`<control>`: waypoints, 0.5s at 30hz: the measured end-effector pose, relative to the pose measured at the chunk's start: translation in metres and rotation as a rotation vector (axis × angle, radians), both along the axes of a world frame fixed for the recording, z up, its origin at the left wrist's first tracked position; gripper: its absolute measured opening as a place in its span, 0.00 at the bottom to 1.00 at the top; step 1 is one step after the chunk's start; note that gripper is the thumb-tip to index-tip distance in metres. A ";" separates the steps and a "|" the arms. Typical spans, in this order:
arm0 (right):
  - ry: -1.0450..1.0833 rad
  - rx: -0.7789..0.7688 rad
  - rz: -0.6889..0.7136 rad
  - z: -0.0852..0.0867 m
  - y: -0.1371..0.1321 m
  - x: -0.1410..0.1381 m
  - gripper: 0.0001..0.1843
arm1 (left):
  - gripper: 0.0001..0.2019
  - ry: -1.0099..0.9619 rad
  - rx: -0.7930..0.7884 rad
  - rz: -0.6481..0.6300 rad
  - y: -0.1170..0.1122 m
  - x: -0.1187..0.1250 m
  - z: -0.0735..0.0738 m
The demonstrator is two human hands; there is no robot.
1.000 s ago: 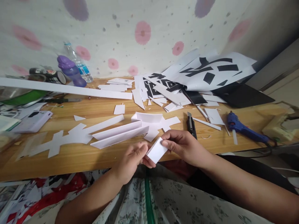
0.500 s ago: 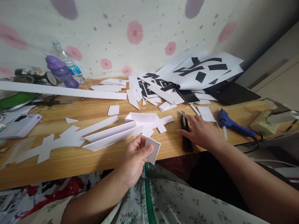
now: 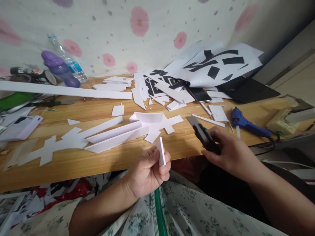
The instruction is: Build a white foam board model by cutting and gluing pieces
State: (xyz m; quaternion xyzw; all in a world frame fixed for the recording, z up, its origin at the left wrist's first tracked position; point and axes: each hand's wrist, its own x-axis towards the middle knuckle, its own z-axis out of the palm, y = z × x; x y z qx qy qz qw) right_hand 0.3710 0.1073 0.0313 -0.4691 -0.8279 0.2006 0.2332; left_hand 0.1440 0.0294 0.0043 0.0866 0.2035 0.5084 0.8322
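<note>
My left hand is closed on a small white foam-board piece, held edge-on and upright just in front of the wooden table's front edge. My right hand grips a black utility knife with its blade extended, raised just above the table to the right of the white piece. The two hands are apart. Long white cut-out strips lie on the table behind my left hand.
A blue glue gun lies to the right. Printed black-and-white sheets and white offcuts pile at the back. A purple bottle, a water bottle, a long white strip and a phone sit at the left.
My right hand left the white piece, reached to the knife on the table and has picked it up. My left hand turned the piece edge-on.
</note>
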 end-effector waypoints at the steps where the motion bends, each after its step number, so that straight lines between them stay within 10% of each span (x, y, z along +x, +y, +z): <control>1: 0.014 0.024 0.019 -0.002 -0.007 0.000 0.07 | 0.14 -0.012 0.000 -0.012 0.000 0.002 0.000; 15: -0.131 0.155 0.362 0.000 -0.048 -0.006 0.29 | 0.14 0.149 -0.030 -0.027 -0.009 0.023 -0.015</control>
